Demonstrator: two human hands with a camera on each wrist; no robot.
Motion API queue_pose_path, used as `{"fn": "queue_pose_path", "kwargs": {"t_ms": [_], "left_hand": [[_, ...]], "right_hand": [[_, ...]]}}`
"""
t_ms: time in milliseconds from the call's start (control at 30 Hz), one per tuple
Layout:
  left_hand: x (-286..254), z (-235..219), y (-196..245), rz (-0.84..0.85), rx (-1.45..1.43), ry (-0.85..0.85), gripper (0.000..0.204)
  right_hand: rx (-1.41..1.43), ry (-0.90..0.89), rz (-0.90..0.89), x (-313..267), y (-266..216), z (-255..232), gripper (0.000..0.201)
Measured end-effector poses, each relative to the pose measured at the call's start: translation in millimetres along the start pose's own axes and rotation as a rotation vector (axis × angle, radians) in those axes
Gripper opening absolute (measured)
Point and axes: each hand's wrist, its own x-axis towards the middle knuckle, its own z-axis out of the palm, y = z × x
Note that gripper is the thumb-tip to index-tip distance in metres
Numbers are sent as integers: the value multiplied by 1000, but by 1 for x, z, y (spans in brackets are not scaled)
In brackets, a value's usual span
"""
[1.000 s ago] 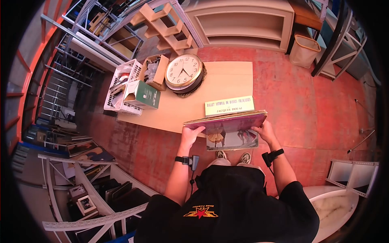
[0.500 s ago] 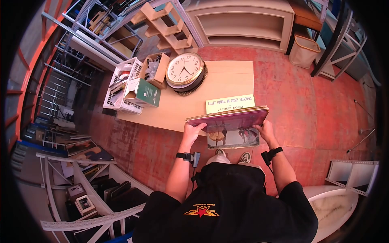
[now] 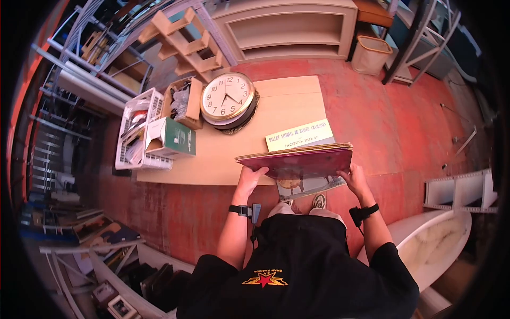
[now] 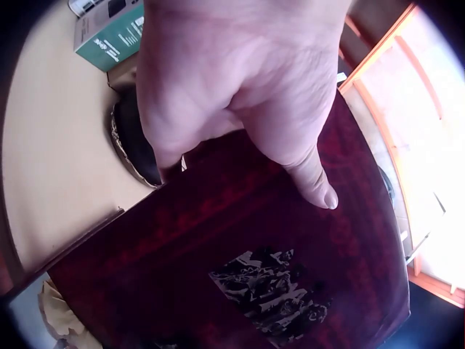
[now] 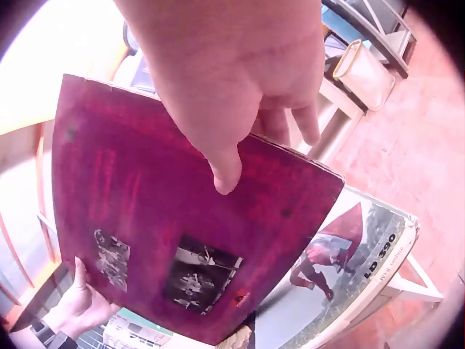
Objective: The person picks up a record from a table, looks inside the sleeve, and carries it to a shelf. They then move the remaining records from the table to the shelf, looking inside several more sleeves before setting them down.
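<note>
My left hand [image 3: 249, 179] and right hand [image 3: 356, 178] grip opposite sides of a maroon record sleeve [image 3: 311, 162], thumbs on its near face. Small black-and-white photos [image 5: 196, 276] are printed on that face. Several thin edges show along the top, as of a small stack. Behind it is another record sleeve [image 3: 300, 136] with a yellow title band reading "Ballet National de Danses Françaises, Jacques Douai". Its lower picture of dancers shows beneath the maroon one, and in the right wrist view it bears "LD 390". The fingers behind the maroon sleeve are mostly hidden.
On the light tabletop [image 3: 287, 101] stand a round clock [image 3: 226, 95], an opened carton [image 3: 183, 103], a green-and-white box [image 3: 178, 137] and a white plastic basket [image 3: 125, 141]. A waste bin [image 3: 370, 55] and a low cabinet [image 3: 287, 32] are beyond. Metal shelving lines the left.
The head view has turned, shifting the table and clock leftward. The maroon sleeve has tipped in my hands, covering more of the dancers' picture. Both hands keep their hold.
</note>
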Motion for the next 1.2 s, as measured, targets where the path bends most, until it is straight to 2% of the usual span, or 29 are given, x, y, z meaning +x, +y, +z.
{"fn": "queue_pose_path", "kwargs": {"t_ms": [167, 233, 267, 333, 367, 400, 433, 467, 533, 567, 633, 733, 800, 867, 933, 1033, 1200], "left_hand": [[24, -19, -36, -116, -45, -137, 34], [36, -18, -52, -135, -179, -66, 32], [42, -18, -56, -152, -179, -128, 32], [56, -16, -54, -25, -171, -212, 37], [55, -9, -42, -43, -204, -243, 36], [54, -3, -33, -61, -233, -273, 35], [61, 0, -40, -39, -225, -322, 35], [58, 10, -28, -24, -201, -358, 35], [57, 32, -20, -81, -163, -403, 35], [54, 45, -14, -85, -153, -479, 35], [43, 73, -4, -89, -178, -563, 35], [33, 107, -8, -141, -222, -782, 36], [13, 130, 4, -174, -171, -910, 37], [-9, 153, 11, -120, -135, -1030, 42], [-43, 174, 25, -107, -67, -1162, 42], [-89, 198, 22, -193, -5, -1429, 40], [-204, 224, 23, -138, 87, -1664, 31]], "right_hand": [[-101, 109, 24, -26, -35, 17, 27], [-26, 137, 60, -40, -45, 27, 32], [-39, 185, 100, -49, -49, 32, 32], [-31, 226, 93, -67, -52, 42, 35], [49, 253, 152, -79, -45, 48, 36], [68, 310, 103, -87, -56, 50, 36], [106, 334, 161, -98, -71, 47, 35], [148, 362, 214, -109, -83, 46, 34], [185, 527, 208, -131, -81, 54, 34], [221, 617, 175, -145, -78, 58, 33], [222, 733, 235, -177, -74, 64, 34], [231, 894, 304, -225, -79, 75, 36], [232, 1003, 334, -260, -83, 86, 38], [347, 1137, 272, -294, -84, 101, 39], [369, 1246, 291, -335, -81, 116, 39], [407, 1404, 301, -400, -87, 147, 39], [349, 1639, 417, -503, -105, 213, 39]]}}
